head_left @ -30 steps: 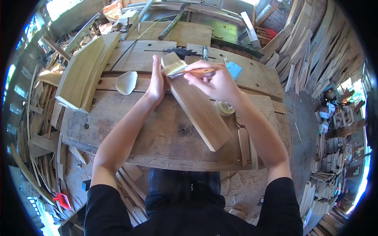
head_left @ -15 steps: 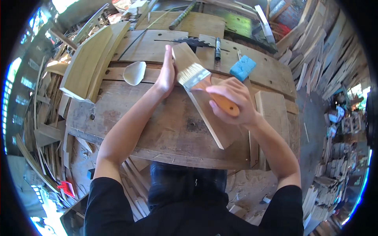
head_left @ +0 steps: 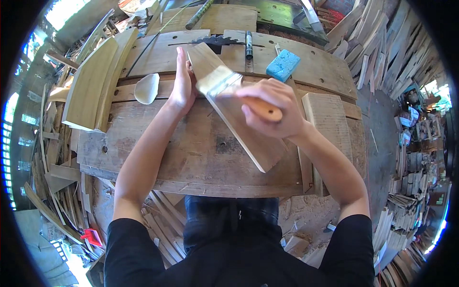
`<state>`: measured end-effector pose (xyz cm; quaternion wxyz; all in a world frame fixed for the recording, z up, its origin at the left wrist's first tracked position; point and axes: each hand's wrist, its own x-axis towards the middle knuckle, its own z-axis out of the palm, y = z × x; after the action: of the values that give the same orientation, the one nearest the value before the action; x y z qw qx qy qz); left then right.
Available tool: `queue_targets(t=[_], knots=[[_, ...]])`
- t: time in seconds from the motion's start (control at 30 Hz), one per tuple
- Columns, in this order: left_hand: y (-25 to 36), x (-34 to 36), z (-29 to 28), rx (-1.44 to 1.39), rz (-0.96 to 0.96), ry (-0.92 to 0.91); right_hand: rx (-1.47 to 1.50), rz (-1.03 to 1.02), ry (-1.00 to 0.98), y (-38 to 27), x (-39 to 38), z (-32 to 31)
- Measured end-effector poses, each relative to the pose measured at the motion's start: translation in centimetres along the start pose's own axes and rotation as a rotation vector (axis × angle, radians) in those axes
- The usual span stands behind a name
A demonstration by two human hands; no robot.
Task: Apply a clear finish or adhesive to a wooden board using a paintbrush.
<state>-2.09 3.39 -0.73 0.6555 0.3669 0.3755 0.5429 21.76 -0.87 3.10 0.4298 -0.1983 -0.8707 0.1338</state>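
My left hand (head_left: 184, 83) grips the upper left edge of a flat wooden board (head_left: 246, 143), its thumb raised. The board lies diagonally on the worn workbench (head_left: 191, 158). In my right hand (head_left: 275, 107) is a wide paintbrush with an orange wooden handle (head_left: 262, 109); its pale bristles (head_left: 213, 82), blurred, lie over the board's face beside my left hand. A curved white piece (head_left: 147, 88) rests left of that hand. Beyond the board are a blue sponge block (head_left: 283, 64), a dark marker-like cylinder (head_left: 248, 44) and a toothed saw blade (head_left: 224, 39).
Curved pale wooden pieces (head_left: 91, 86) stand at the bench's left, and another plank (head_left: 330, 129) lies at its right. A rod (head_left: 198, 14) rests at the back. Stacked timber (head_left: 382, 43) lines the right wall; scraps and a red dustpan-like object (head_left: 91, 237) are at lower left.
My right hand and brush have moved from the board's top end a little way down its face, the handle now angled toward me. My left hand keeps its hold.
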Motion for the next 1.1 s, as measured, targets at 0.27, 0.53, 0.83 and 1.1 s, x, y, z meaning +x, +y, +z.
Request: queue_targets(t=[0.27,0.53,0.83,1.1], knots=[[0.0,-0.2,-0.1,-0.011,-0.024,0.015,0.166,0.023,-0.07,-0.6,-0.5,-1.4],[0.2,-0.3,0.2,0.056,-0.007,-0.032,0.135,0.092,0.074,0.1,-0.7,-0.7],[-0.1,0.1,-0.4,0.015,-0.037,-0.016,0.08,-0.098,-0.02,-0.6,-1.0,-1.2],[-0.2,0.7,-1.5,0.085,-0.096,-0.042,-0.015,-0.056,0.044,0.4,-0.7,-2.9]])
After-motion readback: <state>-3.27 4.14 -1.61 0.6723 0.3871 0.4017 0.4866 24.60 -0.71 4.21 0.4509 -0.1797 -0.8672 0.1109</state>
